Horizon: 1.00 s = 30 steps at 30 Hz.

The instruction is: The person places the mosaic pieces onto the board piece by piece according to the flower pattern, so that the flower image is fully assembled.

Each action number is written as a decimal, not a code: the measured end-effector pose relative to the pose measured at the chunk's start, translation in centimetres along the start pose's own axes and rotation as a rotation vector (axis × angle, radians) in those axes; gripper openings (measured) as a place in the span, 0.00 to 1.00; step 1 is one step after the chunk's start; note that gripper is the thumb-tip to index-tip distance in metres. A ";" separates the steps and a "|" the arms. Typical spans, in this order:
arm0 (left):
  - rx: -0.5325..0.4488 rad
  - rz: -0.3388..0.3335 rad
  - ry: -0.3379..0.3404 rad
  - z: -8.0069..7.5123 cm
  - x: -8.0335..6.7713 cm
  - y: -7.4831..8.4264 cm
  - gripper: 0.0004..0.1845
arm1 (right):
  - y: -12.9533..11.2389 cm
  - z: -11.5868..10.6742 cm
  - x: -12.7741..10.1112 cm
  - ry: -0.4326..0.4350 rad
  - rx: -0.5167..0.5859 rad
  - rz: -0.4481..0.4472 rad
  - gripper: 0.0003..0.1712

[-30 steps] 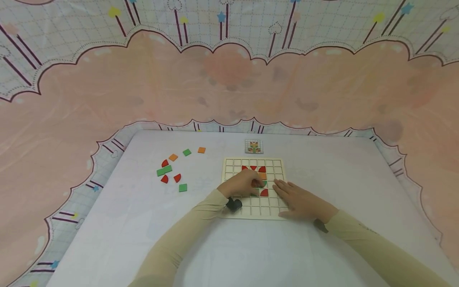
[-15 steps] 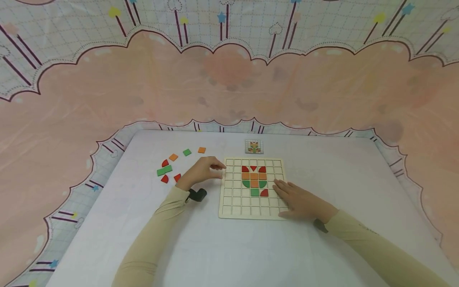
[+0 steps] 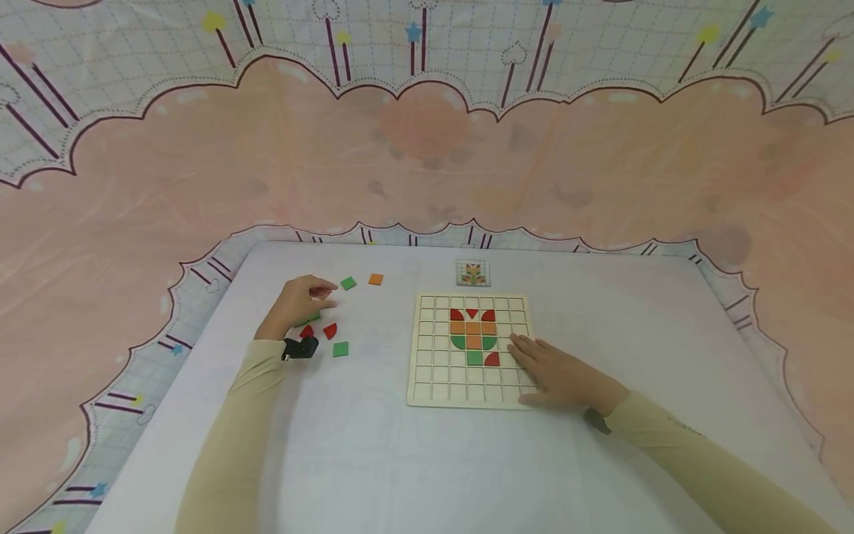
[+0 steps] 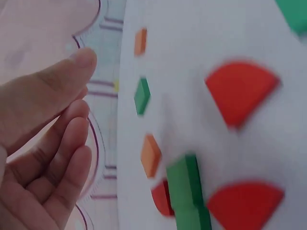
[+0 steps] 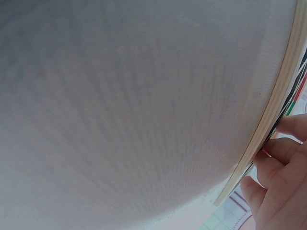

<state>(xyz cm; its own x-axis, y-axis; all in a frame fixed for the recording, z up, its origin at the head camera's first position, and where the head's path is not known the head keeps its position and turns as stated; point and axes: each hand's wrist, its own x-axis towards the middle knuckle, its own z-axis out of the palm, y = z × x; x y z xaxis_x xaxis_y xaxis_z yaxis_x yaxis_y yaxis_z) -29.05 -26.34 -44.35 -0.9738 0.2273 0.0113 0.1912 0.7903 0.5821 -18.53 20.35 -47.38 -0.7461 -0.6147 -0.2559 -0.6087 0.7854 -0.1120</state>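
The person is sitting at a white table (image 3: 427, 460) with a wooden grid board (image 3: 470, 400) in front of them. The right hand (image 3: 557, 374) is lying flat on the board's near right corner, fingers straight and spread, pressing it down; the right wrist view is showing fingertips (image 5: 283, 148) on the board's top beside its pale rim. On the board a flower-like pattern of red, orange and green tiles (image 3: 473, 334) is sitting in the upper middle cells, and a small pattern card (image 3: 472, 272) is lying just beyond the far edge.

The left hand (image 3: 298, 300) is reaching over the loose pieces at the left of the table. Its fingers are relaxed and slightly bent and are holding nothing, as the wrist view is showing, with the thumb (image 4: 57, 91) apart from the other fingers. Its fingertips are hovering near an orange square (image 3: 322, 294), which is lying partly hidden by the hand. Just beside it are a green bar (image 4: 184, 191), red quarter-circles (image 3: 330, 331), a green square (image 3: 340, 348) and, farther off, another green square (image 3: 348, 283) and an orange square (image 3: 376, 279).

To pick well here, the hand would probably be wise in choosing one piece only, pinching it by opposite edges without nudging its neighbours, while the right hand is steadying the board so the set tiles are not shifting
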 end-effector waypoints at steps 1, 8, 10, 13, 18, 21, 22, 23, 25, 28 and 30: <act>0.003 -0.022 0.013 -0.2 -0.1 -0.4 0.18 | 0.0 0.0 0.0 0.000 0.001 0.000 0.52; -0.004 -0.159 0.081 -0.8 -0.7 -3.4 0.18 | 0.0 0.2 0.0 -0.001 -0.005 0.003 0.52; 0.003 -0.173 0.099 -0.7 -0.8 -4.0 0.18 | 0.0 0.2 0.0 0.000 -0.007 0.004 0.52; 0.007 -0.198 0.113 -0.5 -1.0 -4.7 0.17 | 0.0 0.2 0.0 0.001 -0.010 0.003 0.52; -0.016 -0.276 0.073 -0.2 -1.0 -4.9 0.19 | 0.0 0.1 -0.1 0.009 -0.009 -0.005 0.52; -0.029 -0.293 0.034 -0.1 -0.8 -4.8 0.19 | 0.0 0.1 -0.2 0.013 -0.013 -0.007 0.51; -0.032 -0.295 0.025 -0.1 -0.7 -4.8 0.19 | 0.0 0.1 -0.2 0.012 -0.014 -0.006 0.51; -0.033 -0.292 0.017 -0.1 -0.6 -4.8 0.19 | 0.0 0.1 -0.2 0.012 -0.014 -0.006 0.51; -0.032 -0.278 0.008 -0.2 -0.5 -4.6 0.18 | -0.1 0.1 -0.2 0.010 -0.012 -0.006 0.51; -0.031 -0.264 0.007 -0.3 -0.4 -4.4 0.17 | -0.1 0.0 -0.2 0.009 -0.003 -0.006 0.51; -0.032 -0.250 0.009 -0.3 -0.4 -4.1 0.16 | -0.1 0.0 -0.3 0.010 0.001 -0.008 0.51</act>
<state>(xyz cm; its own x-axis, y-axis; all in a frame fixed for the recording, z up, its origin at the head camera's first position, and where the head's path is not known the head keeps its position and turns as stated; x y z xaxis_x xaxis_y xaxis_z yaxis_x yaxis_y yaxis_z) -29.48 -29.85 -46.52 -0.9914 0.0214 -0.1293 -0.0600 0.8029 0.5930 -18.27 20.46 -47.33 -0.7442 -0.6213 -0.2450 -0.6139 0.7809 -0.1154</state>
